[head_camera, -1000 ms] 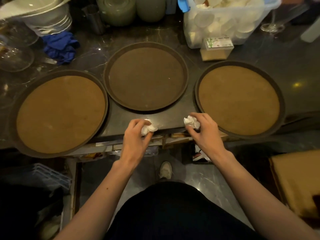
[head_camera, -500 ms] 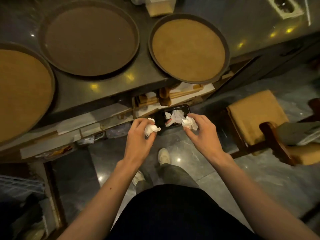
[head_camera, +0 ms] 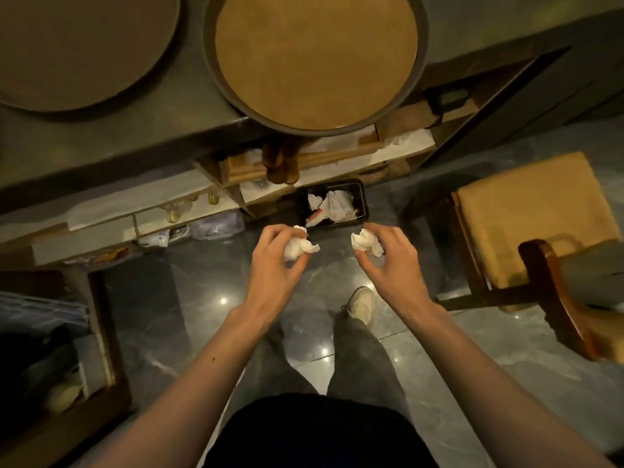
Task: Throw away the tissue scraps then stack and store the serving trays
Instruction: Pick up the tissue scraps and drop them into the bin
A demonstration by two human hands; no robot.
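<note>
My left hand [head_camera: 277, 261] is closed around a crumpled white tissue scrap [head_camera: 299, 247]. My right hand [head_camera: 388, 258] grips another white tissue scrap [head_camera: 366, 243]. Both hands hover just in front of a small black bin [head_camera: 360, 201] on the floor, which holds white paper waste. Two round brown serving trays lie on the dark counter above: one tray [head_camera: 314, 59] overhangs the counter edge, another tray [head_camera: 77, 49] sits at the upper left, cut off by the frame.
Open shelves [head_camera: 189, 211] under the counter hold glasses, bags and wooden pieces. A wooden chair with a tan cushion [head_camera: 530, 221] stands at the right. A crate [head_camera: 40, 315] sits at the left. My shoe [head_camera: 361, 304] rests on the glossy tiled floor.
My view has dropped further toward the floor, and the leftmost tray has left the frame. Both hands, still holding their tissue scraps, have come close to the black bin.
</note>
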